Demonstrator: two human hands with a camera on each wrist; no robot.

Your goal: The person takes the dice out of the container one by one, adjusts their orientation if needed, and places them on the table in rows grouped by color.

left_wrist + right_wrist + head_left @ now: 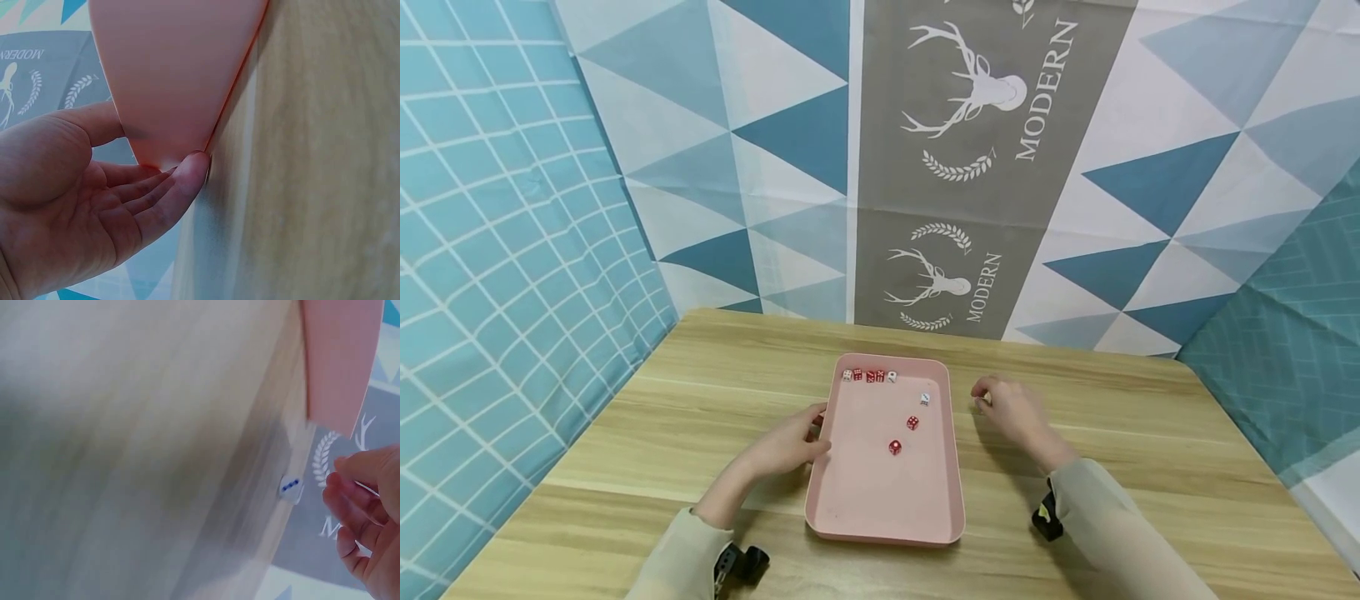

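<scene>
A pink rectangular tray (887,504) lies on the wooden table with several red and white dice in it. My left hand (786,442) grips the tray's left side, thumb at the rim and fingers against the outer wall (175,75). To the right of the tray, my right hand (1015,412) is low over the table with its fingers loosely bent and nothing visible between them. A white die with blue pips (290,487) sits on the table just past those fingertips. Inside the tray, red dice and white dice form a row along the far wall, including a white die (892,377).
Nearer the tray's middle right lie a white die (925,399), one red die (913,422) and another red die (895,447). The wooden table (1150,467) ends at a patterned cloth backdrop (797,167), with a blue checked cloth (497,233) at the left.
</scene>
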